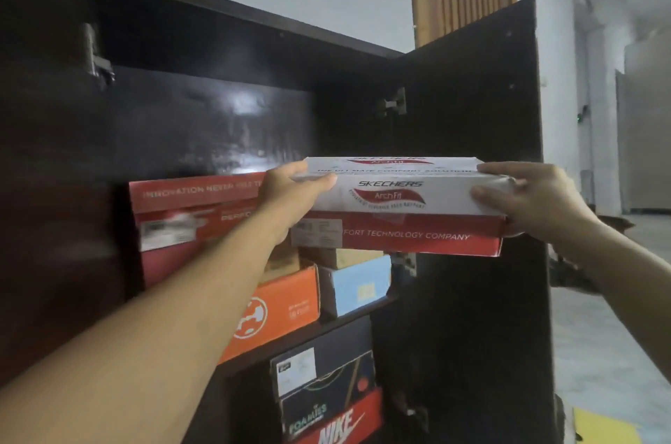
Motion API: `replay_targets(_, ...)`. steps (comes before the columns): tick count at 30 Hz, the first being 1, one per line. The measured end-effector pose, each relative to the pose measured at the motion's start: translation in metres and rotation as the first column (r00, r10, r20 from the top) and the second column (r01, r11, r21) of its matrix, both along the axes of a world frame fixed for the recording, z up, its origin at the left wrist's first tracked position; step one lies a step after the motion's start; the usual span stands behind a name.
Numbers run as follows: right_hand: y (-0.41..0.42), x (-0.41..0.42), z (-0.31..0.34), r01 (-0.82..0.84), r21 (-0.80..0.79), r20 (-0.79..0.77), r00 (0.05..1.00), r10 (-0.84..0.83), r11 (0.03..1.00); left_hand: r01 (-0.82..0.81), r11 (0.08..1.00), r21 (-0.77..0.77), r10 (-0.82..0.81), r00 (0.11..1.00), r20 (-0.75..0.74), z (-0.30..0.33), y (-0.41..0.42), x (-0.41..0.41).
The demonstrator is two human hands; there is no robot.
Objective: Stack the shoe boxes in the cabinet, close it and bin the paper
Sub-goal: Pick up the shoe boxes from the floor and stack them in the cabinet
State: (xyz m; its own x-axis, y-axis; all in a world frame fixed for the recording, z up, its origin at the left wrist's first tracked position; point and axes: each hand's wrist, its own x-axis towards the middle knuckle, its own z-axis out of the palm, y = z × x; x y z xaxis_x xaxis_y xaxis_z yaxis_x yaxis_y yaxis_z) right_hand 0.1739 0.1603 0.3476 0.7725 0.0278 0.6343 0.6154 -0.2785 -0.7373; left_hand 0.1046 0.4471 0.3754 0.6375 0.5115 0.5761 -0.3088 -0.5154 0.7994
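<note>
While the cabinet (218, 109) doors stand open, stacked boxes (276, 309) fill its shelves. Both hands, left (290, 189) and right (533, 200), clamp the Skechers box (399, 211) ends, its long axis level, left-right

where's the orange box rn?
Head view, lower centre: the orange box sits on a cabinet shelf, left of the light blue box, below the red box and partly behind the left forearm.

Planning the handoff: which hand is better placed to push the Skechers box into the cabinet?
Probably the right hand: it grips the Skechers box at its outer end, beside the open door. The left hand is wedged against the red box.
</note>
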Motion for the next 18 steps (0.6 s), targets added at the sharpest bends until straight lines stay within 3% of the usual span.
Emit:
replay_targets(6,0.037,0.024,0.044,-0.023,0.052,0.097,0.995,0.017,0.998,-0.198,0.975,0.1,0.184,0.973,0.137,0.049,0.013,-0.006)
replay_targets(14,0.102,0.06,0.109,-0.098,0.12,0.201,0.977,0.072,0.988,-0.37,0.924,0.094,0.332,0.901,0.279,0.105,0.052,-0.01)
replay_targets(18,0.152,0.077,0.127,-0.147,0.151,0.229,0.967,0.11,0.978,-0.515,0.847,0.131,0.46,0.834,0.306,0.117,0.083,-0.007)
